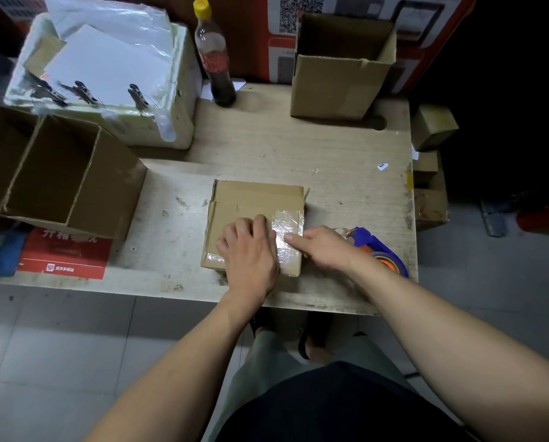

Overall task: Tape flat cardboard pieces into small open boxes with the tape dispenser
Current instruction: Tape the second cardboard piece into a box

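Cardboard, brown and creased, is forming the small box (254,215) that is lying flaps-up on the wooden table (267,145), near the table's front edge. Clear tape (287,232) is running across the box top along its right part, shining under the light, and a shorter bit of tape is showing at the box's near left corner.

Resting on top of the box, the left hand (251,253) is pressing down with its fingers loosely bent, knuckles up, holding nothing. Coming in from the right of the box, the right hand (322,247) is pressing its thumb onto the tape at the box's right edge; whether its other fingers are curled around anything, I cannot tell.

Just right of the box, partly behind the right hand, the blue and orange tape dispenser (378,250) is sitting on the table.

Left of the box, a large open carton with dividers (53,173) is standing, with a red printed sheet (66,253) lying in front of it. Behind the box, well apart, a dark bottle with a yellow cap (214,59) is standing upright, a white foam box (114,87) holding white sheets and metal clips is sitting to its left, and a tall open carton (340,74) is standing to its right.
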A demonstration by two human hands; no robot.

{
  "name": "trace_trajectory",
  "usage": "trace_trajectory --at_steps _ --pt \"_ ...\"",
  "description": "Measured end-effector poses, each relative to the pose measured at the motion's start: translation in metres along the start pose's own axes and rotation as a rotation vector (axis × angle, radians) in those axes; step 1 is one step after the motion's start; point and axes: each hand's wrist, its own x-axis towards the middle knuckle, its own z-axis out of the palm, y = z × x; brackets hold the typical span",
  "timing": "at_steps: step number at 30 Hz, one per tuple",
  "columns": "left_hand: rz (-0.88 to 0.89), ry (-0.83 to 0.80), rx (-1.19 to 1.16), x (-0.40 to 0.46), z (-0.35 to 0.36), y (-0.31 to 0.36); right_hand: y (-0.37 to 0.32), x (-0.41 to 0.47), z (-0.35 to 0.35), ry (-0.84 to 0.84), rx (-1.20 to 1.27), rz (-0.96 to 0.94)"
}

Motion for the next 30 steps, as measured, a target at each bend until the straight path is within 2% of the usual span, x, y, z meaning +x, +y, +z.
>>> trace_trajectory --at_steps 5,8,11,16,20,27,28,30 --pt "0.012 0.002 -0.014 -0.002 0.0 -0.001 0.016 -0.008 0.007 0.013 0.191 -0.041" --pt "0.004 0.001 -0.008 -0.001 0.0 0.0 0.013 -0.011 0.011 0.038 0.091 -0.036" --pt "-0.006 -0.001 -0.014 0.0 0.0 0.0 0.007 -0.013 0.011 -0.007 -0.002 -0.013" --pt "0.014 -0.003 -0.019 -0.001 0.0 -0.001 0.012 -0.018 0.008 -0.03 0.036 -0.02" --pt "0.009 0.002 -0.02 0.0 0.0 -0.002 0.0 -0.016 0.008 -0.019 -0.151 -0.021" --pt "0.016 -0.011 -0.009 0.0 0.0 0.0 -0.003 -0.021 -0.006 -0.318 -0.08 0.163" --pt "0.011 -0.014 -0.009 0.0 0.0 0.0 -0.004 -0.021 -0.007 -0.299 -0.122 0.145" --pt "-0.001 -0.024 -0.008 0.001 -0.001 0.0 -0.004 -0.019 -0.006 -0.144 -0.258 0.036"
